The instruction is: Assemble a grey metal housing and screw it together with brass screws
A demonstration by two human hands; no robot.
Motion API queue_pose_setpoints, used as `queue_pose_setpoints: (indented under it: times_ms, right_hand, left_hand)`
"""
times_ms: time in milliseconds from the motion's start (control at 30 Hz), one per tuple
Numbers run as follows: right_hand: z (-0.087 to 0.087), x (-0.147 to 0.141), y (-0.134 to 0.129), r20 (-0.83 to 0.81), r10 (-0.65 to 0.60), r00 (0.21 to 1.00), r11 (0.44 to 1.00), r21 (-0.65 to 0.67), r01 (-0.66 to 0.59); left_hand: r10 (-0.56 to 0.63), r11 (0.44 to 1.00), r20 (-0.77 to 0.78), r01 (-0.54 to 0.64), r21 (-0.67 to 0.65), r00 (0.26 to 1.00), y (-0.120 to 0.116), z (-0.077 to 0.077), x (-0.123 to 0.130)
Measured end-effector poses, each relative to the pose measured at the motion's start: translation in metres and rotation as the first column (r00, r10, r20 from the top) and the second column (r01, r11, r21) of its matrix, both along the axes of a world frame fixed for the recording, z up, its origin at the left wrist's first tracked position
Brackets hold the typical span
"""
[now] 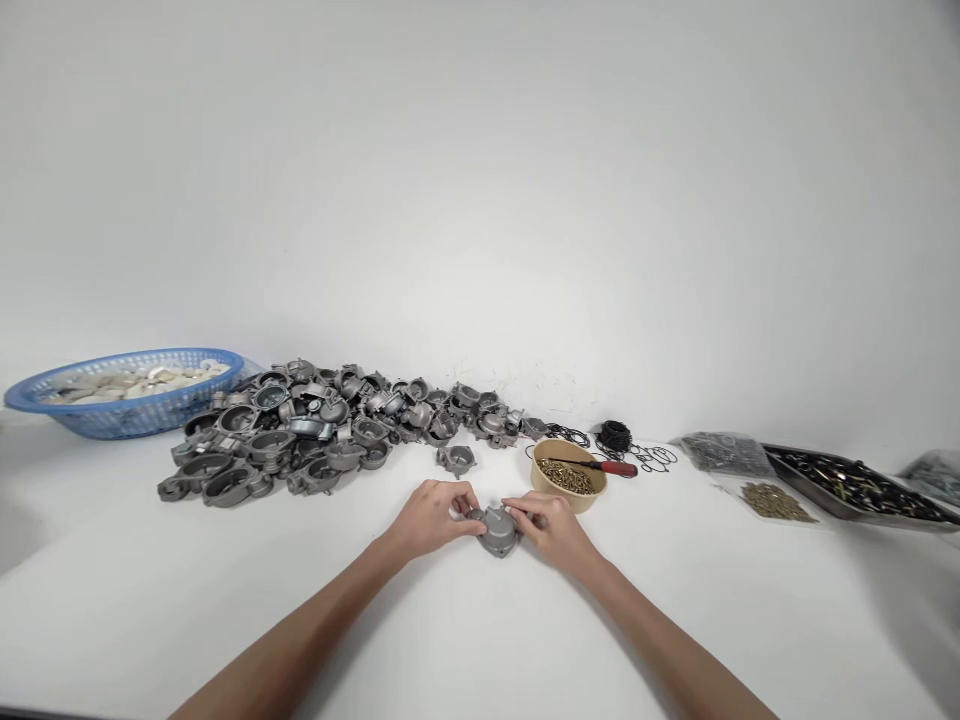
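Observation:
A grey metal housing (499,532) rests on the white table at the centre, its domed side up. My left hand (439,518) grips its left edge between thumb and fingers. At its upper right, my right hand (551,525) is closed in a pinch against the part; anything small between those fingertips is too small to make out. Just behind my right hand stands a tan bowl (598,490) of small brass-coloured screws, with a red-handled screwdriver (619,468) lying across it. A single open housing (456,459) sits behind my left hand.
Many grey housings (322,425) are heaped at the back left, beside a blue basket (135,415) of pale parts. Black rings (615,437) lie behind the bowl. To the right are a bag of small parts (724,453), brassy pieces (776,502) and a tray (840,505) of dark parts.

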State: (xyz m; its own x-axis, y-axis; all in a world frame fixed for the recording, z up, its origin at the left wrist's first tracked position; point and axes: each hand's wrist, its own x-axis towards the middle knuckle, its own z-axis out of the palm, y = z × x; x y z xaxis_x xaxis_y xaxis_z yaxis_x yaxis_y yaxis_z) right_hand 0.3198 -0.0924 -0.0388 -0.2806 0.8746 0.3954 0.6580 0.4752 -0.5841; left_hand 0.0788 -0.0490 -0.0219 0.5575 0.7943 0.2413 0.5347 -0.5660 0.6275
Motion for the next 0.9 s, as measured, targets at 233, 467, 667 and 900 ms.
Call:
queue_pose_setpoints:
  times_ms: [233,467,667,900]
  right_hand:
    - [0.0023,0.0010,-0.0018,-0.044,0.018,0.999,0.999,-0.030,-0.020]
    - [0.0026,0.0029,-0.0011,-0.061,0.038,0.997,0.999,-0.017,-0.039]
    - [0.0036,0.0064,0.0011,-0.034,0.057,0.998,0.997,0.048,-0.055]
    - [0.0028,0.0063,0.0013,-0.004,0.038,0.999,0.998,0.051,-0.038]
  left_hand:
    - [0.017,1.000,-0.002,-0.017,0.017,1.000,-0.0037,0.0013,0.0019]
    - [-0.012,1.000,0.028,0.011,0.023,1.000,0.0009,-0.0030,-0.0008]
    - [-0.035,0.998,0.045,0.033,0.047,0.998,0.0047,-0.0061,-0.0021]
    - [-0.001,0.999,0.011,0.001,0.052,1.000,0.0049,-0.0069,-0.0026]
